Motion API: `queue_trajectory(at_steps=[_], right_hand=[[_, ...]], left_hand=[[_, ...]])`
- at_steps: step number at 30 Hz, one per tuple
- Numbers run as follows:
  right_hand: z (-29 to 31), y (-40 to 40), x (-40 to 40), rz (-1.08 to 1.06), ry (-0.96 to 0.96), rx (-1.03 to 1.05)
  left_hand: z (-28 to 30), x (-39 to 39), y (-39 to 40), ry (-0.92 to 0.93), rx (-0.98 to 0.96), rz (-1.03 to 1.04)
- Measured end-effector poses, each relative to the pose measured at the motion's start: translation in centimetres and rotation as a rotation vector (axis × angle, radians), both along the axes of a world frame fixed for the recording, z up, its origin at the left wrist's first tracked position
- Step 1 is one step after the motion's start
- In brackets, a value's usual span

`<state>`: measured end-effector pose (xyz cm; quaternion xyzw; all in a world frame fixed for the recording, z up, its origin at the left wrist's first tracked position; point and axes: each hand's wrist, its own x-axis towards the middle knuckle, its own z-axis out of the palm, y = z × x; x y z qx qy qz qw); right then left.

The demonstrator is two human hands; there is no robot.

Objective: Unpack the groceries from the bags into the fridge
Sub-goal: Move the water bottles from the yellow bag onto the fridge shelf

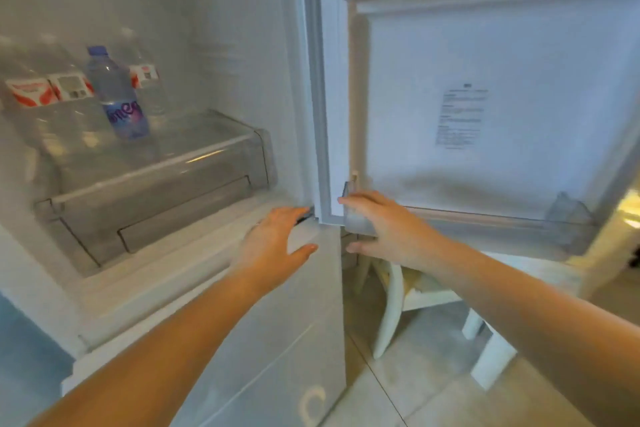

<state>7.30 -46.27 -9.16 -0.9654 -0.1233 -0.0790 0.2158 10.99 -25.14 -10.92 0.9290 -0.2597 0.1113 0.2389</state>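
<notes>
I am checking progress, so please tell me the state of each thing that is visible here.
fridge door: open
lower door shelf: empty
crisper drawer: closed
blue-capped bottle: upright, capped
left hand: open, holds nothing
right hand: fingers on the shelf's end

Below the open door I saw a white plastic chair (pixel 391 308) standing on the pale tiled floor (pixel 433 388). At the far left edge, low down, I made out a blurred strip of blue-grey surface (pixel 20 350), too smeared to identify.
</notes>
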Motion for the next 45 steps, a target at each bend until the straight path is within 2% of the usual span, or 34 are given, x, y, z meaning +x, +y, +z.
queue_trajectory(at_steps=[7,12,17,26,33,39,45], right_hand=[[-6.7,-10.8,-8.9,-0.267,0.179,0.017],[-10.8,-20.5,-16.3,-0.488,0.355,-0.082],[-12.4,-29.8,-22.8,-0.622,0.412,-0.108],[-14.6,-44.8,-30.3,-0.692,0.527,-0.097],[-15.6,-54.6,-27.9,-0.675,0.501,-0.038],[-15.2,-63.5,-20.2,-0.636,0.432,-0.054],[-14.9,-70.8,-11.2,-0.566,0.455,-0.046]], left_hand=[[-5.4,-5.1,-11.5,0.141,0.062,-0.305],[-9.1,-8.8,-20.5,0.189,0.252,-0.473],[-10.8,-12.2,-30.9,0.218,0.28,-0.556],[-13.7,-16.9,-48.9,0.309,0.277,-0.581],[-15.9,-14.7,-58.5,0.314,0.262,-0.586],[-16.8,-8.0,-68.2,0.302,0.14,-0.56],[-17.2,-0.7,-74.7,0.24,0.15,-0.45]])
